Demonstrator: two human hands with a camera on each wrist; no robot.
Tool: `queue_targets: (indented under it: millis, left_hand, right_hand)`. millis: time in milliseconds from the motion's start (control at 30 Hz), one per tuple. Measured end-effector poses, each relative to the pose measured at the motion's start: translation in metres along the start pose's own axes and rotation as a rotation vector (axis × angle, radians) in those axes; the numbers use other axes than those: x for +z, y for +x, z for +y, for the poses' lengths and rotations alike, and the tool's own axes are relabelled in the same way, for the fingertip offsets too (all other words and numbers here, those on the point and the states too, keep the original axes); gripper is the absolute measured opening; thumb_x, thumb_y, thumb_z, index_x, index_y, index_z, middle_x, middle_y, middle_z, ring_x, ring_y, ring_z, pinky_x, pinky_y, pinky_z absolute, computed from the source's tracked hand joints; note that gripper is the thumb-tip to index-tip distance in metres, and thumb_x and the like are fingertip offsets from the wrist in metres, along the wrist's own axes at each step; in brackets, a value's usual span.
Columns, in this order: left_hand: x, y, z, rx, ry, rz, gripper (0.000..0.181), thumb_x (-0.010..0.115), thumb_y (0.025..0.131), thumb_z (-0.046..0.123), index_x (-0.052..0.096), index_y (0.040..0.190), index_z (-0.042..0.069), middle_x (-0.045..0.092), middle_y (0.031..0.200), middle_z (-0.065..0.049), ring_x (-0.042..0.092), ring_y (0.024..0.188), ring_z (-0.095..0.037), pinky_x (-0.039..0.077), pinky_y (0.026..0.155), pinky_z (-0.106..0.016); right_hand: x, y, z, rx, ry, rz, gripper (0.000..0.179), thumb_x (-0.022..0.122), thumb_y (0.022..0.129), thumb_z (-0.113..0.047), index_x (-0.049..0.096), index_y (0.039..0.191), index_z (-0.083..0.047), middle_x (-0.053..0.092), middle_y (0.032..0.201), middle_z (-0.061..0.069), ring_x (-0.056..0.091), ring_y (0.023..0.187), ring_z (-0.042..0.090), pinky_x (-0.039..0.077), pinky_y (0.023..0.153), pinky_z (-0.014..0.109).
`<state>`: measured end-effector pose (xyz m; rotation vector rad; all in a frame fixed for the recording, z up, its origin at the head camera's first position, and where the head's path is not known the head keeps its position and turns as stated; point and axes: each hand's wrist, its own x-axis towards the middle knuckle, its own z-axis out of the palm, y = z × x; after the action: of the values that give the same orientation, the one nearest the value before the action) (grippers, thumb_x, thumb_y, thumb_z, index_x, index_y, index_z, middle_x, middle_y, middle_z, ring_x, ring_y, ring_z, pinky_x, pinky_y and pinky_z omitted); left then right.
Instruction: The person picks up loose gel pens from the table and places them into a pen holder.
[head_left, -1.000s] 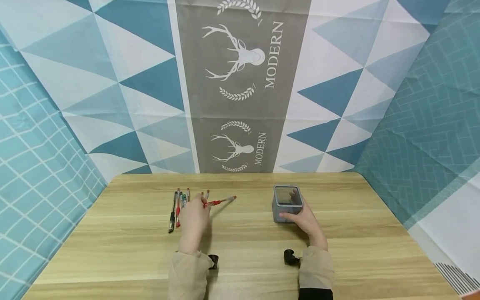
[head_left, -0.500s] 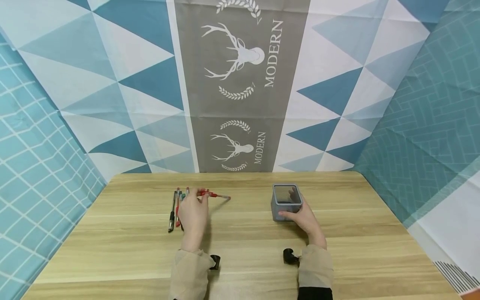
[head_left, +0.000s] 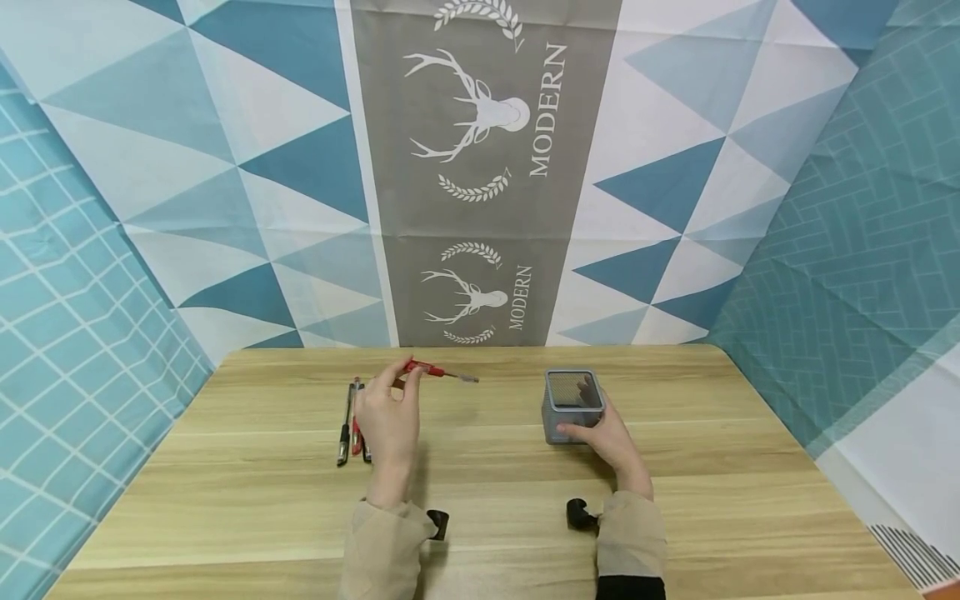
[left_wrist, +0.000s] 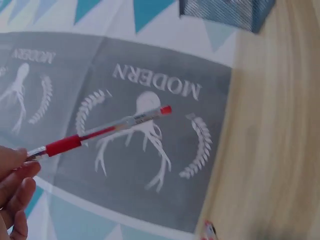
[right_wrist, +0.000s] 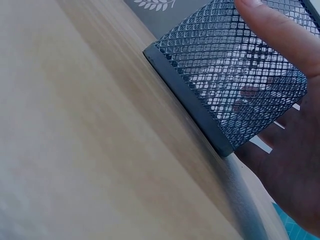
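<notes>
In the head view my left hand [head_left: 388, 421] is raised over the left part of the table. Its thumb and fingers pinch a red gel pen [head_left: 433, 370] near one end. The left wrist view shows that pen's clear barrel, red rubber grip [left_wrist: 63, 145] and red end, pointing away from the fingers. My right hand [head_left: 617, 437] grips a grey square mesh pen holder [head_left: 558, 421] from its right side, thumb across the front. The holder's open top faces up, and its base is at the tabletop [right_wrist: 100, 125] in the right wrist view.
Beside my left hand lie a black pen [head_left: 346, 429], a red pen [head_left: 356, 437] and another dark pen [head_left: 367, 452], partly hidden by the hand. A patterned cloth backdrop [head_left: 480, 208] stands behind the table's far edge. Wood tabletop [head_left: 480, 467] extends between the hands.
My left hand has lifted the red pen up off the table and away, its free end swinging slightly right. My right hand and the pen holder have hardly moved.
</notes>
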<state>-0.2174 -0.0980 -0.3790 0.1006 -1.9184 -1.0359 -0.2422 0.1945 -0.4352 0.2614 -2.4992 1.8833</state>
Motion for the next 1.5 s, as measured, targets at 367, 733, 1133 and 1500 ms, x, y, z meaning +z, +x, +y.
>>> queue_targets:
  millis: [367,733,1133,1500]
  left_hand:
    - [0.006,-0.007,0.028,0.038,-0.2,0.055,0.021,0.074,0.073,0.018,0.073,0.092,0.009,0.071,0.084,-0.007,0.06,0.071,-0.02,0.037,0.081,-0.036]
    - [0.027,-0.031,0.048,0.013,-0.349,-0.113,0.02,0.073,0.075,0.02,0.073,0.093,0.011,0.07,0.078,0.0,0.059,0.07,-0.011,0.037,0.08,-0.034]
    - [0.039,-0.045,0.06,0.311,-0.21,-0.095,0.02,0.074,0.072,0.015,0.073,0.091,0.008,0.071,0.077,0.0,0.06,0.066,-0.011,0.034,0.069,-0.029]
    - [0.046,-0.056,0.067,0.443,-0.09,-0.171,0.018,0.071,0.077,0.019,0.072,0.094,0.015,0.071,0.085,0.005,0.062,0.074,-0.01,0.035,0.075,-0.03]
  right_hand:
    - [0.0,0.001,0.002,-0.007,-0.002,-0.009,0.096,0.074,0.073,-0.007,0.012,0.145,-0.006,0.023,0.146,0.022,0.02,0.135,0.038,0.016,0.107,0.054]
    - [0.003,0.002,0.003,-0.01,0.004,-0.018,0.094,0.074,0.073,-0.007,0.015,0.145,-0.005,0.026,0.145,0.023,0.022,0.134,0.038,0.018,0.107,0.053]
    - [0.003,0.004,0.004,0.006,-0.004,-0.013,0.093,0.075,0.072,-0.008,0.017,0.144,-0.005,0.027,0.145,0.021,0.023,0.134,0.038,0.018,0.107,0.052]
    - [0.004,0.005,0.001,-0.013,0.002,-0.016,0.091,0.076,0.071,-0.01,0.02,0.143,-0.004,0.028,0.144,0.022,0.024,0.133,0.039,0.018,0.106,0.054]
